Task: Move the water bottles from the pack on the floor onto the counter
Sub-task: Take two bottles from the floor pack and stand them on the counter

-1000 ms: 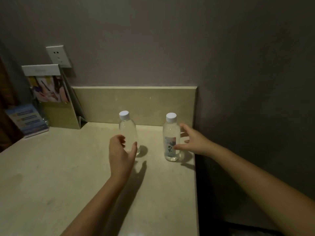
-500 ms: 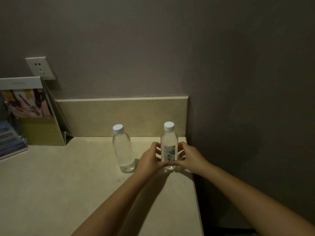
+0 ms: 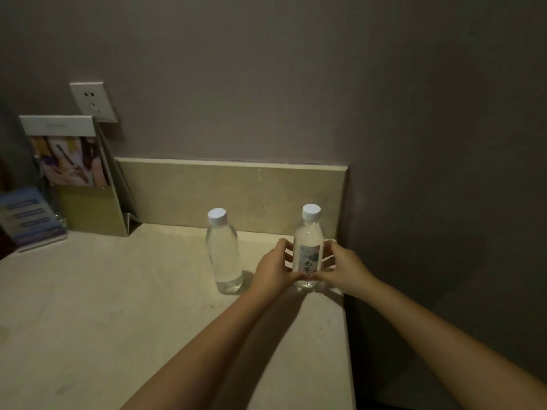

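A dimly lit room corner with grey-brown walls. A pale, stone-look bench (image 3: 103,306) fills the lower left, its right edge meeting the side wall. A low beige upstand (image 3: 231,196) runs along the back of the bench.

Two clear water bottles with white caps stand upright near the back right corner. The labelled bottle (image 3: 308,250) is nearest the side wall. The left hand (image 3: 273,266) and right hand (image 3: 343,266) both cup its lower half, fingers curled around its sides, thumbs almost meeting in front. The plain bottle (image 3: 223,254) stands just to the left, apart from the hands.

At the far left, a card brochure holder (image 3: 77,176) with a picture leaflet leans against the wall. A blue leaflet stand (image 3: 28,217), blurred, sits beside it. A white wall socket (image 3: 93,102) is mounted above.
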A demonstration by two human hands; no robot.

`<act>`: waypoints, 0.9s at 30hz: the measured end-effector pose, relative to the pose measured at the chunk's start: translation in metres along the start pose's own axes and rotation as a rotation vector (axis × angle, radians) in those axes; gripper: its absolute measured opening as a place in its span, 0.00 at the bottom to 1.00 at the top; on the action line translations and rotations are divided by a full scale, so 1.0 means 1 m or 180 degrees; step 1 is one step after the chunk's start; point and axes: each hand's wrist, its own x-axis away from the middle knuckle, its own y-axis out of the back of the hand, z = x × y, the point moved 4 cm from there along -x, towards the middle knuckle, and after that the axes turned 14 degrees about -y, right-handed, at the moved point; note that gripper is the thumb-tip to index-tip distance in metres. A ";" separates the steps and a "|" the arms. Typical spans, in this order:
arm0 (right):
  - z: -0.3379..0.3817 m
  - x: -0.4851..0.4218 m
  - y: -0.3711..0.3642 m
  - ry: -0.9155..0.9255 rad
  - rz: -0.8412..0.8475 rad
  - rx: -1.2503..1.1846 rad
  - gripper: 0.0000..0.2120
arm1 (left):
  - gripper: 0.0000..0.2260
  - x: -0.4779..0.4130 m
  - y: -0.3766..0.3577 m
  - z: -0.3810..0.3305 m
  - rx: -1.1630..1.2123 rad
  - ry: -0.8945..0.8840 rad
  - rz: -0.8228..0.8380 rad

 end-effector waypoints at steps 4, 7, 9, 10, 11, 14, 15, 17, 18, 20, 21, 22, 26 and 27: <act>0.003 0.012 -0.006 0.0063 0.0004 0.0187 0.30 | 0.26 0.020 0.004 -0.002 0.0001 0.0004 -0.0076; 0.005 0.029 -0.019 0.0004 -0.0043 0.0228 0.28 | 0.25 0.042 0.012 0.001 0.0133 -0.0022 -0.0056; 0.010 0.042 -0.031 -0.0019 -0.0090 0.0230 0.27 | 0.23 0.058 0.023 0.005 0.0250 -0.0055 -0.0049; 0.015 0.051 -0.039 -0.0017 -0.0121 0.0232 0.26 | 0.22 0.068 0.030 0.007 0.0303 -0.0084 -0.0058; 0.020 0.059 -0.049 -0.0019 -0.0156 0.0230 0.26 | 0.21 0.080 0.039 0.009 0.0352 -0.0120 -0.0066; 0.038 0.087 -0.085 -0.0054 -0.0254 0.0157 0.26 | 0.21 0.116 0.066 0.018 0.0449 -0.0235 -0.0021; 0.045 0.096 -0.098 -0.0057 -0.0288 0.0116 0.26 | 0.21 0.128 0.077 0.022 0.0456 -0.0269 0.0004; 0.059 0.112 -0.123 -0.0062 -0.0333 0.0052 0.27 | 0.23 0.151 0.098 0.033 0.0446 -0.0300 0.0027; 0.067 0.118 -0.136 -0.0064 -0.0338 0.0028 0.27 | 0.23 0.162 0.108 0.039 0.0430 -0.0294 0.0031; 0.084 0.129 -0.159 -0.0057 -0.0326 -0.0015 0.27 | 0.24 0.180 0.129 0.050 0.0362 -0.0271 0.0024; 0.092 0.134 -0.170 -0.0042 -0.0312 -0.0029 0.27 | 0.25 0.188 0.139 0.055 0.0320 -0.0262 0.0015; 0.101 0.137 -0.181 -0.0016 -0.0295 -0.0047 0.27 | 0.25 0.195 0.148 0.060 0.0278 -0.0251 0.0010; 0.126 0.140 -0.216 0.0009 -0.0225 -0.0184 0.24 | 0.29 0.215 0.177 0.082 0.0142 -0.0150 0.0020; 0.130 0.139 -0.223 -0.0009 -0.0202 -0.0202 0.22 | 0.30 0.218 0.183 0.087 0.0121 -0.0114 0.0010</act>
